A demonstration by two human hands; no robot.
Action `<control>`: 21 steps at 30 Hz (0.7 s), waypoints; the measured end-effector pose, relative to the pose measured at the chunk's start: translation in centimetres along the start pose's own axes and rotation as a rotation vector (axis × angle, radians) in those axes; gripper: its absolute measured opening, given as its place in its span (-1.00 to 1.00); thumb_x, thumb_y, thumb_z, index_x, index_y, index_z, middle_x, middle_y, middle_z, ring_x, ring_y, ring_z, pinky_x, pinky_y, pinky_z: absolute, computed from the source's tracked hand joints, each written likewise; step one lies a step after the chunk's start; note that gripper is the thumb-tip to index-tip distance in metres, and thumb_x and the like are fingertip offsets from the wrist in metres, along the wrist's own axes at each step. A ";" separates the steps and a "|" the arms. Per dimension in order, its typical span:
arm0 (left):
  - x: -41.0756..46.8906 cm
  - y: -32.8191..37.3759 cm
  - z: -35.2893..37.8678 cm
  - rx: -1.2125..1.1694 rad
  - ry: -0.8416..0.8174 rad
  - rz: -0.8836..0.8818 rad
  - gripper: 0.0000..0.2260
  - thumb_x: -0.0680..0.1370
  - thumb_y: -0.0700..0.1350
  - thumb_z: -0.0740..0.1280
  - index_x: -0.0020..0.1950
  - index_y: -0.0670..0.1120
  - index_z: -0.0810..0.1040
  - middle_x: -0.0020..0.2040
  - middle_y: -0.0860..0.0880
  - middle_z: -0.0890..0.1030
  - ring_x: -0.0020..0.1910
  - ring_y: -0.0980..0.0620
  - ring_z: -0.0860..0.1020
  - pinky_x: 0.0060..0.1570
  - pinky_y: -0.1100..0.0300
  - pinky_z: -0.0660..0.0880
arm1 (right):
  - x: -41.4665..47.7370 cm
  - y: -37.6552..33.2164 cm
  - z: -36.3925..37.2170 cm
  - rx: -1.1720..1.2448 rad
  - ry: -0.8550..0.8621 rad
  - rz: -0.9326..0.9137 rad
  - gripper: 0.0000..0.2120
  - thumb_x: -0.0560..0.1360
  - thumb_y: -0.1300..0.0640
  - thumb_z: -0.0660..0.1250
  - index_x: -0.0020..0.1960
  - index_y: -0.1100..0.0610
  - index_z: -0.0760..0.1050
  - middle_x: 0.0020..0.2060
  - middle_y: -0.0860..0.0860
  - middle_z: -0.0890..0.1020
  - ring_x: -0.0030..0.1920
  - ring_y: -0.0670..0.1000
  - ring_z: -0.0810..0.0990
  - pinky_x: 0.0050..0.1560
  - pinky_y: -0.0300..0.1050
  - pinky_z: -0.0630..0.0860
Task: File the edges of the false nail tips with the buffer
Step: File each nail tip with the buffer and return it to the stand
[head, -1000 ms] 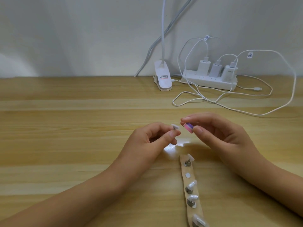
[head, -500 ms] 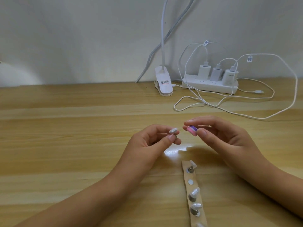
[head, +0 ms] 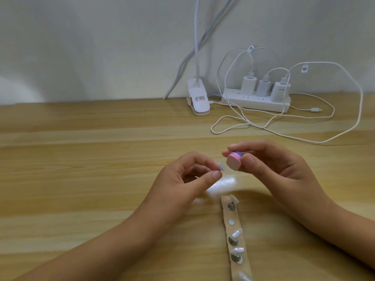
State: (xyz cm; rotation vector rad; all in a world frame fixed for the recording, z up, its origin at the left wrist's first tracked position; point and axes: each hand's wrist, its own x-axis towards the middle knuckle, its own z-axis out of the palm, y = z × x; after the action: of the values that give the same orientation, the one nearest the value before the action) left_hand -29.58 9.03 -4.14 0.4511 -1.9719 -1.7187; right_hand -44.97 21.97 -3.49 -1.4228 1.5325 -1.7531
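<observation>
One clear curved nail tip [head: 283, 166], round pink buffer [head: 234, 160] (purple-layered)

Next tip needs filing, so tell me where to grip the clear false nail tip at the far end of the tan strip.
Probably pinch the clear false nail tip by its two side edges, coming from above and the far end: it sticks up off its metal stud past the tan strip's end, free there.
</observation>
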 end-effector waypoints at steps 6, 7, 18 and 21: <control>0.1 0.0 0.2 0.030 -0.010 -0.008 -0.95 0.41 0.03 0.45 -0.18 0.12 0.61 -0.23 0.03 0.66 -0.24 0.18 0.56 -0.22 0.38 0.45 | 0.1 0.0 0.2 -0.084 -0.067 -0.040 -0.81 0.50 0.04 0.35 0.07 0.07 0.61 0.04 0.00 0.62 0.16 -0.03 0.59 0.08 -0.21 0.56; 0.1 0.0 0.3 0.036 -0.011 -0.010 -0.96 0.40 0.03 0.44 -0.18 0.13 0.61 -0.24 0.04 0.66 -0.25 0.18 0.55 -0.23 0.37 0.45 | 0.0 0.1 0.1 -0.080 -0.066 -0.052 -0.83 0.53 0.05 0.38 0.08 0.07 0.60 0.05 0.01 0.61 0.17 -0.02 0.59 0.08 -0.21 0.56; -0.1 0.1 0.2 0.038 0.001 -0.009 -0.95 0.40 0.01 0.44 -0.23 0.12 0.59 -0.23 -0.04 0.65 -0.26 0.01 0.58 -0.26 0.25 0.45 | -0.1 0.4 0.3 -0.029 -0.066 0.007 -0.78 0.46 0.02 0.36 0.07 0.07 0.60 -0.09 0.01 0.66 -0.07 0.00 0.67 -0.02 -0.21 0.60; -0.1 0.1 0.2 0.028 -0.003 -0.004 -0.91 0.42 -0.01 0.48 -0.23 0.11 0.59 -0.25 0.01 0.65 -0.27 0.06 0.58 -0.25 0.24 0.46 | -0.1 0.4 0.3 -0.010 -0.052 -0.007 -0.77 0.46 0.05 0.36 0.08 0.09 0.60 -0.09 0.03 0.66 -0.07 0.02 0.67 -0.02 -0.19 0.60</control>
State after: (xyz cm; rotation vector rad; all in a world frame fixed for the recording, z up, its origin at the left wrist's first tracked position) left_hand -29.57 9.23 -4.03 0.4636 -2.0007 -1.6967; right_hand -44.81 21.81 -3.91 -1.4689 1.5128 -1.7011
